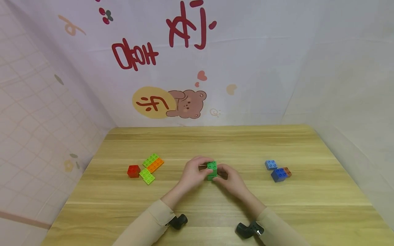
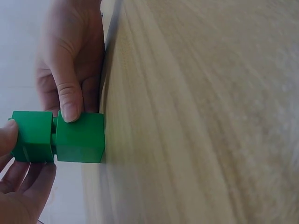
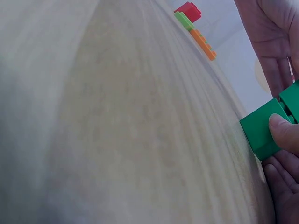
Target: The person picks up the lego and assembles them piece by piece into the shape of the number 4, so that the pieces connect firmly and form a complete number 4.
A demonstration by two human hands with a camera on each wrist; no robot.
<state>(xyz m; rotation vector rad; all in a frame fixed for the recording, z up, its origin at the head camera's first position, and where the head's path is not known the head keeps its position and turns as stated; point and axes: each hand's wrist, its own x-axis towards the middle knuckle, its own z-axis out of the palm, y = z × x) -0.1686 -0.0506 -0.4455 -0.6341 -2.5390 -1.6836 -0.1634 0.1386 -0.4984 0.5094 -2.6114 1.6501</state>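
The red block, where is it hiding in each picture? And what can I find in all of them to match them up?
Head: the red block is left of centre, below halfway, the leftmost block.
Left wrist: not in this picture.
Right wrist: the red block is near the top edge, right of centre.
Shared landmark: the pair of green blocks, seen in all three.

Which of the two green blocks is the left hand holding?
The left hand holds the upper green block, its studs uncovered; the lower green block, nearer the table, is held by the right hand.
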